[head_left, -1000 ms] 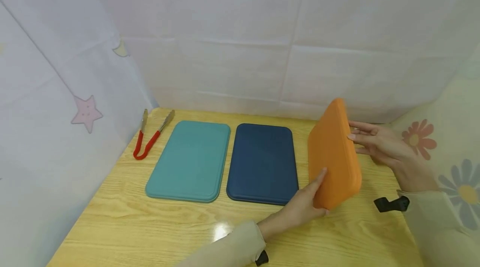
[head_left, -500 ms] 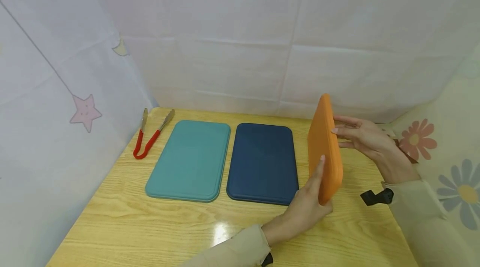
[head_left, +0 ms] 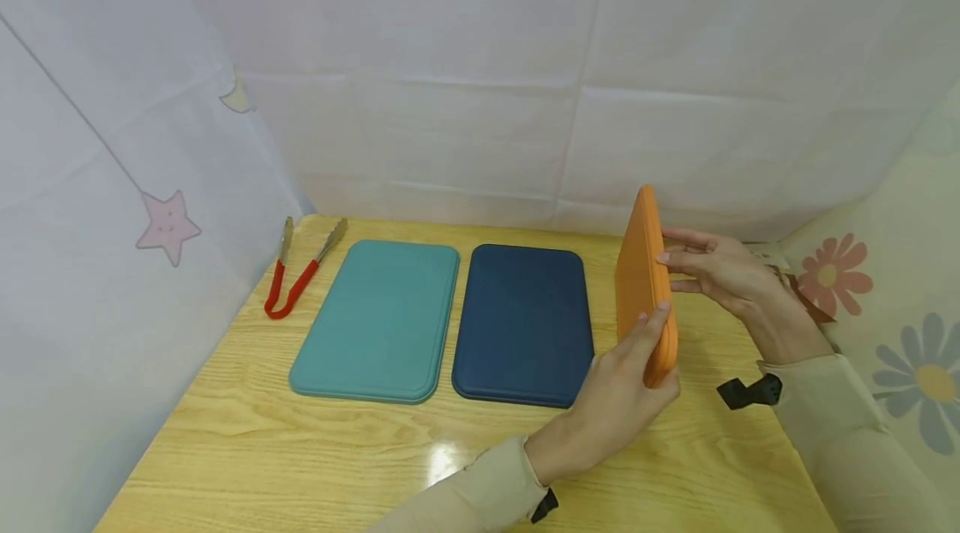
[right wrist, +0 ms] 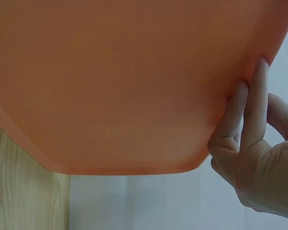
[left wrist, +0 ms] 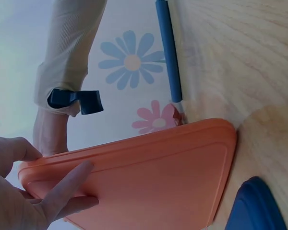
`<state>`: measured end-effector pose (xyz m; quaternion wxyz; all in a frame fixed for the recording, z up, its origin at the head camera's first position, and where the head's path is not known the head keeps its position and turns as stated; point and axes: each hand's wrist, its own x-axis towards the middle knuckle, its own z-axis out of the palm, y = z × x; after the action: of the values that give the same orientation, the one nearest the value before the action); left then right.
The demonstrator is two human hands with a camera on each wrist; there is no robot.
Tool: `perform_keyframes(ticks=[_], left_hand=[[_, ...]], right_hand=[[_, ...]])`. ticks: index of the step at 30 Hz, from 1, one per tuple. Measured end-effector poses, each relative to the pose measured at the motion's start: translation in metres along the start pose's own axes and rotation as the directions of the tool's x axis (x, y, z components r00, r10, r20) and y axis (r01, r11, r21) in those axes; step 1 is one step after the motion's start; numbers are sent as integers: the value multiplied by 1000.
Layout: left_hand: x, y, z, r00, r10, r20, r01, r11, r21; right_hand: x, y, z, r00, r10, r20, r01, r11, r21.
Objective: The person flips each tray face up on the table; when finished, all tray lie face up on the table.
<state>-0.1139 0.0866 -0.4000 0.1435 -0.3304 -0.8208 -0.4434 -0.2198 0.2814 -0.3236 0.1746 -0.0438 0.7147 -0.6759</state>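
Observation:
An orange cutting board (head_left: 641, 275) stands nearly upright on its edge at the right of the table. My left hand (head_left: 618, 400) grips its near end, thumb on one side and fingers on the other; the left wrist view shows this hand (left wrist: 43, 191) at the board's corner. My right hand (head_left: 723, 271) pinches the upper edge farther back, with fingers along the right face, as the right wrist view shows. Left of it lie a navy cutting board (head_left: 522, 325) and a teal cutting board (head_left: 378, 321), both flat and side by side.
Red-handled tongs (head_left: 303, 275) lie spread at the far left of the table (head_left: 300, 466). White cloth (head_left: 465, 100) hangs behind and at both sides. In the left wrist view, a blue bar-like thing (left wrist: 169, 52) lies along the table's edge, and a small reddish object (left wrist: 176, 115) sits near it.
The orange board has moved left and turned from a tilt to nearly upright. Both hands moved with it, and the left hand's fingers now lie higher on its near end.

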Motion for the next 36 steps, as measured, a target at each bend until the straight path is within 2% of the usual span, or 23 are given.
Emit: perform_keyframes(ticks=[4, 8, 11, 15, 18, 21, 22, 25, 28, 31, 34, 36], left_hand=[[2, 4, -5, 1000, -6, 15, 6, 999, 38], [2, 5, -7, 1000, 6, 6, -6, 999, 51], [1, 5, -10, 999, -30, 14, 30, 1000, 2], [-5, 1, -14, 995, -103, 17, 104, 992, -69], [-9, -4, -15, 993, -114, -43, 110, 990, -82], [-10, -9, -16, 984, -136, -112, 122, 985, -122], [-10, -10, -17, 980, -155, -123, 133, 977, -166], [-9, -14, -21, 964, -241, -112, 193, 924, -330], [-9, -16, -25, 945, -318, -79, 247, 849, -468], [-8, -17, -28, 929, -365, -61, 285, 811, -511], [-8, -18, -31, 914, -405, -18, 317, 739, -595], [-8, -18, -33, 908, -418, 16, 324, 679, -658]], right_hand=[[0, 1, -3, 1000, 2, 9, -2, 1000, 6], [3, 15, -11, 1000, 21, -22, -23, 998, -63], [8, 46, -20, 995, 91, -51, -98, 984, -148], [9, 100, -27, 969, 240, -52, -245, 947, -209], [5, 126, -26, 958, 281, -51, -285, 935, -209], [2, 135, -23, 966, 255, -42, -258, 951, -171], [2, 136, -22, 969, 244, -34, -246, 956, -159], [2, 138, -20, 972, 233, -16, -233, 963, -137], [1, 140, -20, 972, 236, -13, -235, 958, -165], [-1, 141, -21, 972, 233, -30, -234, 952, -195], [-3, 142, -22, 973, 226, -54, -232, 950, -207], [-4, 143, -23, 972, 223, -72, -234, 949, -212]])
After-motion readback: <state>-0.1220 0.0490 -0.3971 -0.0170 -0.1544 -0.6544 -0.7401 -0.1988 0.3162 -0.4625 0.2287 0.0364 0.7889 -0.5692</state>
